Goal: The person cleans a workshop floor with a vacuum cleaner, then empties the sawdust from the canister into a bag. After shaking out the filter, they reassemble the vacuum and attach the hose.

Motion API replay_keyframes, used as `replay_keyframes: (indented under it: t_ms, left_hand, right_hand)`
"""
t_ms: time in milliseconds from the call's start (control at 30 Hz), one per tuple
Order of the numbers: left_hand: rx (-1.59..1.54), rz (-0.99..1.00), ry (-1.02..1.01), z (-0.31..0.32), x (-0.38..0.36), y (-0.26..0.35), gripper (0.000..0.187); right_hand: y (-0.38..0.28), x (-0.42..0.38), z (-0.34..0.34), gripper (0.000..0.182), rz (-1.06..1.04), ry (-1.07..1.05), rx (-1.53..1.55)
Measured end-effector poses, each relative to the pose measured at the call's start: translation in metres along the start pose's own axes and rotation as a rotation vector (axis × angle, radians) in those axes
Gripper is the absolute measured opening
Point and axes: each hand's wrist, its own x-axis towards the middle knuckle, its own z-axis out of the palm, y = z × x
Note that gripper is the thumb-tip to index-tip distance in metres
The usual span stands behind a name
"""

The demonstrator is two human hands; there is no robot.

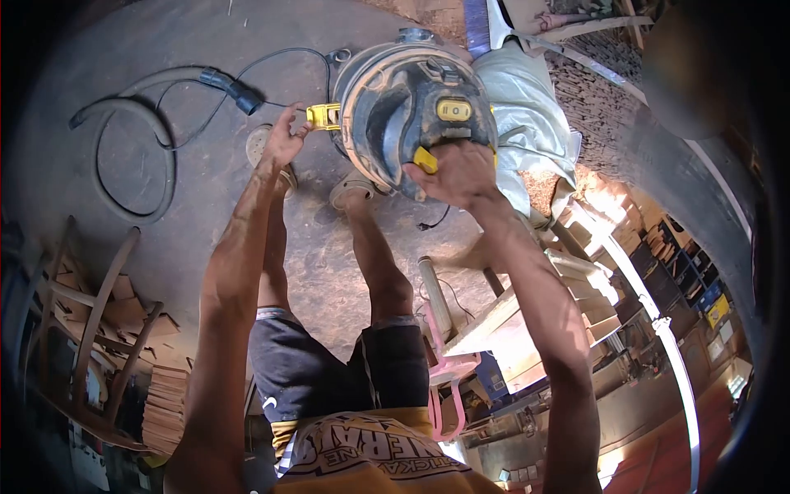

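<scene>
Looking straight down past the knees, a round shop vacuum [411, 111] sits on the dusty concrete floor [189, 206] at about twelve o'clock from the person's feet, its lid facing up toward the camera. The drum looks nearly circular from here, so its long axis runs up and down, toward the lens. A yellow switch plate [453, 109] sits on top of the dark motor head.

The left hand [284, 136] is at the nine o'clock side of the drum, fingers pinched together on the yellow side latch [323, 116], which juts out leftward. The right hand [461, 174] is at the five o'clock edge of the lid, fingers curled down over the rim right by another yellow latch [425, 160]; it is gripping the lid there, though whether it pinches the latch itself I cannot tell.

A grey hose [123, 156] loops over the floor at ten o'clock, its black cuff [234, 89] lying well apart from the drum. A pale plastic bag [531, 123] rests against the vacuum at three o'clock. A wooden chair [90, 329] stands at eight o'clock.
</scene>
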Motion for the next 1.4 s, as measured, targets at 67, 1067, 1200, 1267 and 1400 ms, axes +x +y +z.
replay_keyframes:
  t_ms: [67,1067,1200,1267,1400]
  left_hand:
    - [-0.027,-0.051,0.011,0.000,-0.007,0.001,0.059]
    - [-0.380,-0.291,0.005,-0.033,-0.167,-0.100,0.038]
    - [-0.217,-0.131,0.014,-0.030,-0.177,-0.097,0.048]
    - [-0.282,-0.156,-0.036,-0.027,-0.171,-0.107,0.042]
    - [-0.199,-0.193,-0.085,-0.038,-0.170,-0.066,0.037]
  right_hand:
    - [0.007,-0.020,-0.007,0.045,-0.095,0.098,0.025]
    - [-0.013,-0.122,0.054,0.042,-0.023,0.822,0.381]
    - [-0.019,-0.140,0.072,0.037,-0.095,0.860,0.403]
    - [-0.025,-0.142,0.073,0.035,-0.090,0.879,0.410]
    - [-0.030,-0.153,0.071,0.030,-0.064,0.876,0.428]
